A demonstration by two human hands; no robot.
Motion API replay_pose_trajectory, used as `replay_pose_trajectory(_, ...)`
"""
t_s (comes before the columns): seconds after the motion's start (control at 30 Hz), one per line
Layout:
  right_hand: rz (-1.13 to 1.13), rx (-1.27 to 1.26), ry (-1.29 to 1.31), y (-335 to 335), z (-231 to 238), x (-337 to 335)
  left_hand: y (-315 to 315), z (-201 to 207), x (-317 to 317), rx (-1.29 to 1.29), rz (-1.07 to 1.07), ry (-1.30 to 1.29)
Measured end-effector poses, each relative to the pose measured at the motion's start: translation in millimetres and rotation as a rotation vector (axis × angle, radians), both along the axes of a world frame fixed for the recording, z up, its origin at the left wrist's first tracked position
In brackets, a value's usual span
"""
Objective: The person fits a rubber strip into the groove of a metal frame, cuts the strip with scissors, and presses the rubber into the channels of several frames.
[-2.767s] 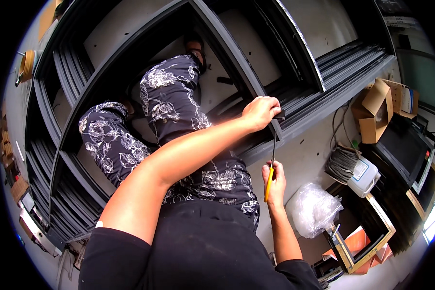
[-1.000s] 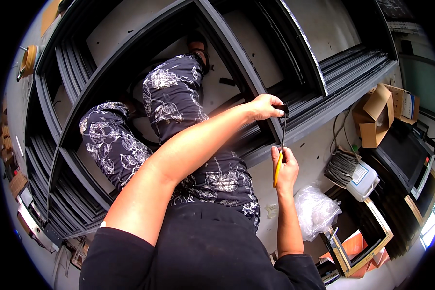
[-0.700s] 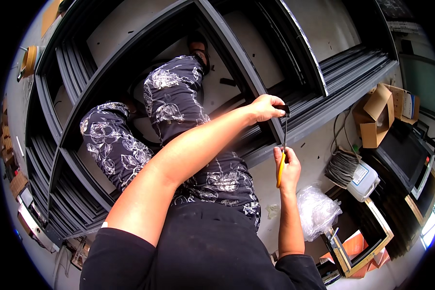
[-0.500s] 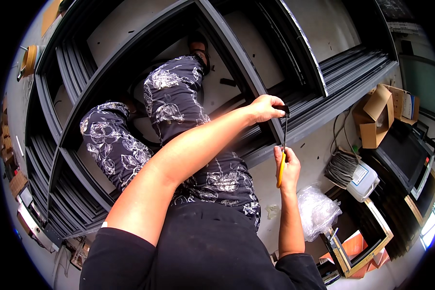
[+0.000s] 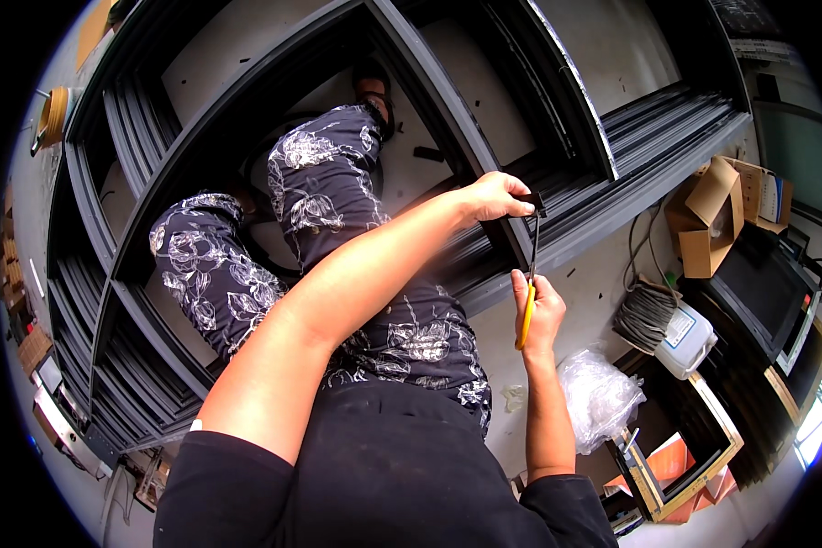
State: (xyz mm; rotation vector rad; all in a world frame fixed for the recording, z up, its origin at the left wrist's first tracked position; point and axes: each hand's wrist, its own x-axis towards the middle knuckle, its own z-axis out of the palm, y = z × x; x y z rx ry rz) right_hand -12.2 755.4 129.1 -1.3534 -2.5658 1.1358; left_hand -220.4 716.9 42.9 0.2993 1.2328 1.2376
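Left hand (image 5: 491, 196) is stretched out over the dark frame (image 5: 484, 128), fingers pinched shut on a small black piece (image 5: 532, 200) held right at the frame's bar. Right hand (image 5: 541, 310) sits just below the left, fist closed around the yellow handle of a screwdriver (image 5: 530, 279); its thin shaft runs straight up and the tip meets the black piece under the left fingertips. Compared with a few seconds back, the right hand has come up and a little to the right, and the tool has gone from slanted to near upright; over the last second almost nothing has moved. That reads as the tool now seated on the piece and the hands steadying it, rather than still lining up — a judgement only; whether the tip sits in a screw is too small to tell.

Below the left forearm are the person's patterned trousers (image 5: 320, 210). To the right of the right hand lie a crumpled clear plastic bag (image 5: 598, 397), a coil of cable (image 5: 644, 315) and a white jug (image 5: 690, 338); further right an open cardboard box (image 5: 712, 219).
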Motion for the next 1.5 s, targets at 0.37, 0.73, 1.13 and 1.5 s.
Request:
replay_pose_trajectory(0.37,-0.527,-0.689,0.338,-25,-10,-6,0,-2,-5,0.062,-0.084,0.006)
replay_pose_trajectory(0.73,-0.381,-0.807,0.075,10,5,13,-3,4,-14,0.049,-0.132,-0.063)
replay_pose_trajectory(1.13,-0.18,-0.353,0.127,5,-11,15,-1,-3,-12,0.048,-0.114,-0.097)
replay_pose_trajectory(1.5,-0.129,-0.318,0.056,9,-6,11,0,-9,-10,0.081,-0.103,-0.123)
